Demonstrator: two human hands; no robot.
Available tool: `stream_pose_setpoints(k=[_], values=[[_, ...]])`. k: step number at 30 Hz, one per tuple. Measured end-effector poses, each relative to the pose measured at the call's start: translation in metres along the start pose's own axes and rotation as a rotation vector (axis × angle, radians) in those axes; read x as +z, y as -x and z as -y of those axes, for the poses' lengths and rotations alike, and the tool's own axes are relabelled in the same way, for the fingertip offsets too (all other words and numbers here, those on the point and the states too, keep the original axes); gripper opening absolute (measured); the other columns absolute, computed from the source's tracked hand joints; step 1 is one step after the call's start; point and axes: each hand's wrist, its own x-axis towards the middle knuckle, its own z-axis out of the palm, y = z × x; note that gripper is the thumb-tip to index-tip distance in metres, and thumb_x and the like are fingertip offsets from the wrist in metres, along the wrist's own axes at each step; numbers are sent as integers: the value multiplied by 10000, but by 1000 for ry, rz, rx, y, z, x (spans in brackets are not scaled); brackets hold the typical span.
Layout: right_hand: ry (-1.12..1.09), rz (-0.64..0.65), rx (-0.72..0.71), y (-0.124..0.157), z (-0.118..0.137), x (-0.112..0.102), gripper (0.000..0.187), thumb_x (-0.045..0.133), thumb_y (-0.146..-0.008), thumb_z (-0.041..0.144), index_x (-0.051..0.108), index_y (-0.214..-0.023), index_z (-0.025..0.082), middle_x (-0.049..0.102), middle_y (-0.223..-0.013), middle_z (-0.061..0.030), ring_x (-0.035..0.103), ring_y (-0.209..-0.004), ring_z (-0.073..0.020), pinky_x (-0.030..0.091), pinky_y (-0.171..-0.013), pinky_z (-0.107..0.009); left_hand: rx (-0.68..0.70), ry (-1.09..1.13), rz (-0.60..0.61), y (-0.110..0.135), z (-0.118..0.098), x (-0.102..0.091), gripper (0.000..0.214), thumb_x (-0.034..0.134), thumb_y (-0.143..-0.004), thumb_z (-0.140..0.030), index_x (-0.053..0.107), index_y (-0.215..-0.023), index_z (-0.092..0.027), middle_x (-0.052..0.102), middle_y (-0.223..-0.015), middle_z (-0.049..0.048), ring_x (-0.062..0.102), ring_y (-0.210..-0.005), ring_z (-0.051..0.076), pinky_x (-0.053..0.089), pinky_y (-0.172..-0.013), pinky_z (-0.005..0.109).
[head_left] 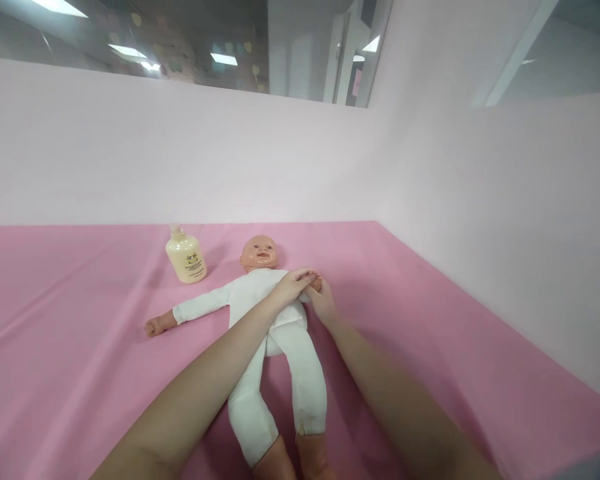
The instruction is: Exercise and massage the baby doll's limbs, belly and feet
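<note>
A baby doll (260, 293) with a white cloth body lies on its back, head away from me and feet towards me. My left hand (295, 285) reaches across its chest to the doll's arm on the right side, fingers closed around the doll's hand (316, 283). From the right, my right hand (323, 300) meets it there, also closed on that same small hand. Much of the held arm is hidden behind my hands. The doll's other arm (200, 305) stretches out to the left, untouched.
A pale yellow pump bottle (187, 257) stands left of the doll's head. Pink cloth (95, 287) covers the surface, with some creases at left. White walls (180, 153) rise behind and on the right, with a window (190, 40) above the back one.
</note>
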Motion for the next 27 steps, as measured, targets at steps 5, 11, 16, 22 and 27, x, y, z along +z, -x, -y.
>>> stream_pose_setpoints(k=[5,11,16,22,27], values=[[19,13,36,-2,-4,-3,172,644,-758,332,655,-831,177,658,-744,7,607,-695,-136,471,-637,-232,10,-45,-5,1,2,1,362,540,-844,-494,626,-951,-159,663,-913,51,589,-871,161,450,-851,285],[8,18,15,-4,-6,-2,222,575,-813,365,683,-910,196,693,-832,-3,641,-798,-158,499,-742,-264,9,-114,0,5,-7,2,301,497,-881,-449,591,-932,-167,637,-912,40,574,-873,148,439,-839,266],[-25,-25,-5,-7,-11,-4,325,530,-847,480,687,-953,216,704,-991,-43,643,-961,-188,493,-904,-328,4,-118,40,5,-9,3,308,582,-837,-432,567,-995,-168,623,-996,55,571,-953,164,427,-880,281],[-5,17,8,-11,-14,-6,311,588,-824,495,658,-886,198,674,-829,-26,633,-800,-181,514,-765,-310,-17,-137,61,4,0,1,372,663,-773,-419,539,-1027,-177,629,-1014,55,586,-933,164,442,-840,287],[76,-27,54,-17,-18,-6,223,673,-752,406,646,-789,188,637,-736,-12,592,-689,-161,488,-649,-284,-24,-220,31,4,2,-1,424,730,-715,-374,545,-1040,-176,647,-967,44,594,-895,165,451,-786,268]])
